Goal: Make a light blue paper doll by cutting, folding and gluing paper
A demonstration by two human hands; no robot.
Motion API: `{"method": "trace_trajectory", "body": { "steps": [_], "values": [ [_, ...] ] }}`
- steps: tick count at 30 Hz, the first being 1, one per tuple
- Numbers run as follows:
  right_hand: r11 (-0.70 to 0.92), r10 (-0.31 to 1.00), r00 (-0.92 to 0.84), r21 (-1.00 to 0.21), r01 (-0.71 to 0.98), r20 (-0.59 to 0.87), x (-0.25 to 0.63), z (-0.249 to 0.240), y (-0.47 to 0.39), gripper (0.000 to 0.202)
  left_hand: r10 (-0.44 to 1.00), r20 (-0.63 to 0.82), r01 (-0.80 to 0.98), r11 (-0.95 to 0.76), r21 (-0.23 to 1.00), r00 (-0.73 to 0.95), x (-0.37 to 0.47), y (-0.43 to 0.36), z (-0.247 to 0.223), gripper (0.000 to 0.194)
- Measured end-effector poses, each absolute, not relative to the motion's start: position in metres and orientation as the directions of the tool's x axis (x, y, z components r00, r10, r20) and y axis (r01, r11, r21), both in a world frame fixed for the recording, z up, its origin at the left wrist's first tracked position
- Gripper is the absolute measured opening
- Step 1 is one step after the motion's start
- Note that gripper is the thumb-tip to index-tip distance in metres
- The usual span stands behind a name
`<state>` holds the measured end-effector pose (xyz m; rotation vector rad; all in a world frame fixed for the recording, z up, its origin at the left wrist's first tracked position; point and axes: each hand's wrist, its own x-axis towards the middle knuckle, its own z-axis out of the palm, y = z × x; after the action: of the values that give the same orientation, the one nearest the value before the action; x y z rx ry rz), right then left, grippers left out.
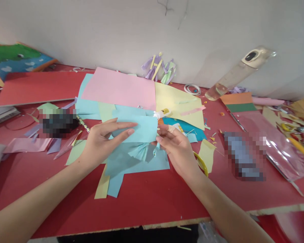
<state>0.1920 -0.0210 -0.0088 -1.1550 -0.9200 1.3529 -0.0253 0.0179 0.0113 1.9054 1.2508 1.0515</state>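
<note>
A small light-blue sheet of paper (144, 130) is held up over the table between both hands. My left hand (102, 138) grips its left side, with thumb in front and fingers along the top. At the sheet's right edge, my right hand (176, 143) has its fingers closed in a pinch on the paper. A fringed, pleated light-blue paper piece (139, 152) shows just below the sheet. Under it lies a larger light-blue sheet (142, 165). A white glue stick (162, 113) rests behind the held sheet.
Pink paper (121, 87) and yellow paper (178, 101) lie at the back. Yellow-handled scissors (201, 163) sit by my right wrist. A leaning clear bottle (240, 74), two paper figures (154, 67) and a white tape roll (192, 89) are near the wall. Scraps surround the hands.
</note>
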Motion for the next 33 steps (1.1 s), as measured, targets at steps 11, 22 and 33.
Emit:
{"method": "trace_trajectory", "body": {
  "steps": [11, 22, 33],
  "values": [
    [-0.087, 0.983, 0.119, -0.918, -0.388, -0.143, 0.194, -0.01, -0.019, 0.024, 0.879, 0.373, 0.547, -0.477, 0.688, 0.298, -0.022, 0.011, 0.003, 0.032],
    [-0.083, 0.958, 0.231, -0.932, -0.352, -0.172, 0.191, -0.009, -0.018, 0.014, 0.581, 0.679, 0.629, -0.745, 0.222, 0.449, -0.017, 0.006, 0.003, 0.027],
    [-0.076, 0.948, 0.251, -0.904, -0.42, -0.197, 0.189, -0.008, -0.017, 0.014, 0.637, 0.603, 0.596, -0.741, 0.309, 0.48, -0.009, -0.004, -0.005, 0.035]
  ]
}}
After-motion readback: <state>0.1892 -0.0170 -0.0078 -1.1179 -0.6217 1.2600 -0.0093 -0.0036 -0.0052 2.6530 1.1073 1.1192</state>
